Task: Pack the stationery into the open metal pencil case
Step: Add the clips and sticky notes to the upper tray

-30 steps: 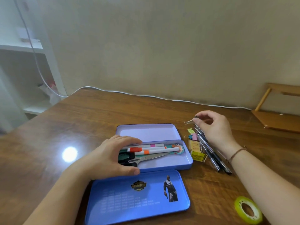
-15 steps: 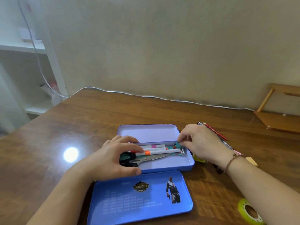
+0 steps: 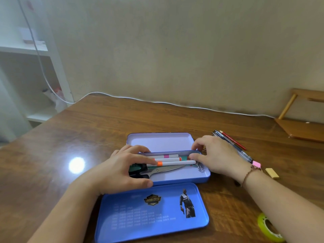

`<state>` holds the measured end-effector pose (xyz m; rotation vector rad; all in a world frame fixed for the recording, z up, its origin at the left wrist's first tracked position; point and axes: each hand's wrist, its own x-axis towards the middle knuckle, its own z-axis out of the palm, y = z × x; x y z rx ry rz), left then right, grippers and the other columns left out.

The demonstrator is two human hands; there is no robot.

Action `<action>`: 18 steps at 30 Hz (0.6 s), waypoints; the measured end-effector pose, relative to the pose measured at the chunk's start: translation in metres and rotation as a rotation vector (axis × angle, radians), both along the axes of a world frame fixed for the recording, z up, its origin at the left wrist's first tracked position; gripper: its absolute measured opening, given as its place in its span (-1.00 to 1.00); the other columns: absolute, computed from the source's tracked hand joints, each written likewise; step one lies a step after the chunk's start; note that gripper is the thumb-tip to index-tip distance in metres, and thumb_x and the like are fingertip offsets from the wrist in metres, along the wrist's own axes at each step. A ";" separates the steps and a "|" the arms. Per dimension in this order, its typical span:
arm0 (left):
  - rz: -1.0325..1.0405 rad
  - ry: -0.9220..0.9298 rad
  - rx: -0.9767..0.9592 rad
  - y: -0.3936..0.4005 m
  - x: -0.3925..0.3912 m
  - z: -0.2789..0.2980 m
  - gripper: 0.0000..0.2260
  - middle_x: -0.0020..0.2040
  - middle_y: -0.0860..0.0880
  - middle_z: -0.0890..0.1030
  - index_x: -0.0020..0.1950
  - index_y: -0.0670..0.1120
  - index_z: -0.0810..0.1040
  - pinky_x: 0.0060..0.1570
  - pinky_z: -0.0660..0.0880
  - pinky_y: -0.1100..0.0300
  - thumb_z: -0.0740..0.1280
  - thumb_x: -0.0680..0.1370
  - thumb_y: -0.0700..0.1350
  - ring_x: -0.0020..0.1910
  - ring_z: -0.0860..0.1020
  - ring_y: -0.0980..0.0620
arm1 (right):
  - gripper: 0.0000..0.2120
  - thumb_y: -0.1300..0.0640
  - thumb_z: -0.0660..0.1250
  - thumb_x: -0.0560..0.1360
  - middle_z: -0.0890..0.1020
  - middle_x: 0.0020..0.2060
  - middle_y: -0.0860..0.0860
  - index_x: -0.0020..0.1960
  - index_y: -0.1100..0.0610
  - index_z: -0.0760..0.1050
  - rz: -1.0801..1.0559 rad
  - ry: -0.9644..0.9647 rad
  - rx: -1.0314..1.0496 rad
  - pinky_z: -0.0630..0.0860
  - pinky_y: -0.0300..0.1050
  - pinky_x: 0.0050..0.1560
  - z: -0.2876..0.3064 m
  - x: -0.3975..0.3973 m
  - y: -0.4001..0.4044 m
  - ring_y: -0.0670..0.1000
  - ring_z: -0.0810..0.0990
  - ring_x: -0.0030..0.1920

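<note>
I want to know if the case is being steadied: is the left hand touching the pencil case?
Touching. The head view shows the left hand draped over the pencil case, its thumb pressed against the near wall and its fingers across the markers.

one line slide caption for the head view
Both hands, left and right, arrange markers and scissors inside the open blue case.

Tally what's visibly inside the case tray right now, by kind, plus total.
White markers: 3
Scissors: 1
Binder clip: 1
Round patterned item, partly hidden: 1
Total: 6

Anything under the hands isn't countable.
</note>
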<state>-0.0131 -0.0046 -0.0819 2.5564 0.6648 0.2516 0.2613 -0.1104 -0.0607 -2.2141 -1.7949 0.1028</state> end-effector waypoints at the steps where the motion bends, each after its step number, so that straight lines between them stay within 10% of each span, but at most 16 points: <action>1: 0.000 -0.004 0.002 0.000 0.000 0.000 -0.49 0.34 0.39 0.26 0.29 0.43 0.42 0.42 0.18 0.08 0.30 0.34 0.42 0.36 0.19 0.33 | -0.86 -0.15 0.33 0.48 0.57 -0.13 -0.17 -0.04 -0.13 0.56 0.000 -0.025 0.026 0.49 -0.10 -0.13 0.001 0.001 0.000 -0.09 0.50 -0.06; 6: -0.006 -0.037 0.011 -0.002 0.000 0.001 -0.45 0.32 0.39 0.31 0.32 0.44 0.33 0.44 0.17 0.06 0.33 0.35 0.41 0.38 0.19 0.34 | -0.82 0.10 0.26 0.56 0.62 -0.13 -0.18 -0.04 -0.12 0.60 -0.146 0.050 0.115 0.51 -0.07 -0.02 0.018 0.029 0.001 -0.03 0.54 0.01; 10: 0.019 -0.045 0.015 -0.002 0.000 0.001 -0.39 0.33 0.37 0.33 0.37 0.38 0.31 0.45 0.19 0.04 0.39 0.35 0.37 0.39 0.19 0.35 | -0.76 -0.02 0.30 0.54 0.57 0.12 -0.16 0.19 -0.18 0.55 -0.155 -0.170 -0.137 0.51 0.05 0.08 0.015 0.043 0.007 -0.02 0.42 0.19; 18: 0.021 -0.038 0.007 -0.001 0.000 0.001 -0.37 0.33 0.38 0.33 0.38 0.31 0.37 0.44 0.20 0.04 0.36 0.34 0.41 0.38 0.21 0.34 | -0.83 -0.11 0.29 0.52 0.54 -0.04 -0.16 0.09 -0.19 0.56 -0.104 -0.233 -0.123 0.49 -0.07 -0.08 0.011 0.039 0.007 -0.04 0.45 0.10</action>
